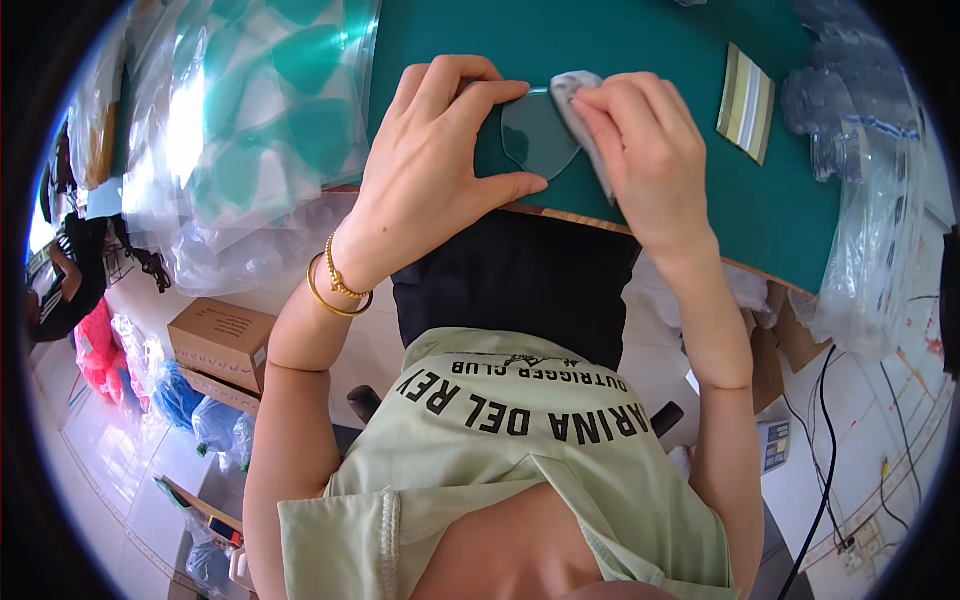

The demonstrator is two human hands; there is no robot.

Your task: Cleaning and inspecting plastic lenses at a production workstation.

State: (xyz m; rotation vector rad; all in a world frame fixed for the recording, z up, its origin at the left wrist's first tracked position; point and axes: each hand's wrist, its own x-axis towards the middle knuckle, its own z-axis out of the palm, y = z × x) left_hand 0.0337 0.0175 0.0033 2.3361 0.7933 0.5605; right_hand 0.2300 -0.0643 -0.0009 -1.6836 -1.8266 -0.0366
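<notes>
Currently, your left hand (425, 165) has its thumb and index finger closed on opposite edges of a rounded clear piece (535, 135), which sits near the front edge of the table (450, 35). Your right hand (655, 150) pinches a pale cloth (567, 88) against the piece's right side, and your fingers hide part of that cloth.

To your left, large clear plastic sheets (250, 110) spread glossily over the tabletop and come up close beside your left hand. Well to your right lies a flat yellowish packet (747, 103) with a pale stripe, and beyond it clear plastic bags (875, 225) crowd the corner and droop over the edge.

The surface you work on is green, with a wood-coloured front edge. Below it, pale tiles (110, 475) cover the floor. On your left stand a brown carton (215, 340), a pink bag (98, 355) and a blue bag (175, 395); farther up, another person's arm (70, 275) shows near the rim of the view. On your right, a black cable (824, 450) runs down past your elbow.
</notes>
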